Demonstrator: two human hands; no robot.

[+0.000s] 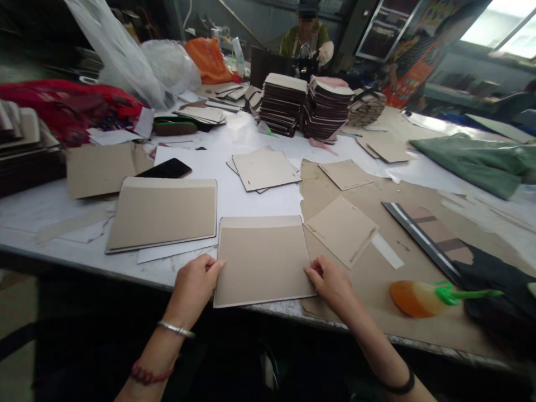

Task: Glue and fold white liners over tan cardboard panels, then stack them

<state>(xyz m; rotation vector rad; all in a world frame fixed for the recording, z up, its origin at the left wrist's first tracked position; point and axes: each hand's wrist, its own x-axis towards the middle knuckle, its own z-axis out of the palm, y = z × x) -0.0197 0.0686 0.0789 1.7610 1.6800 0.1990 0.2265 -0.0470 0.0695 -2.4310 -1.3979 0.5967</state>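
Note:
A tan cardboard panel point(263, 262) with a paler strip along its far edge lies at the table's front edge. My left hand point(195, 285) pinches its left side, and my right hand point(330, 282) pinches its right side. Left of it rests a similar cardboard panel point(167, 212), on top of other sheets. Just beyond, a few light boards point(266, 170) overlap on white paper. To the right, a squarish cardboard piece point(341, 231) lies flat beside a narrow white strip point(387, 251).
A glue bottle point(419, 298) with a green nozzle lies on its side at right, near dark cloth point(498, 285). Tall board stacks point(282, 106) stand at the back. A black phone point(167, 168) lies at left. Another person point(307, 42) is behind the table.

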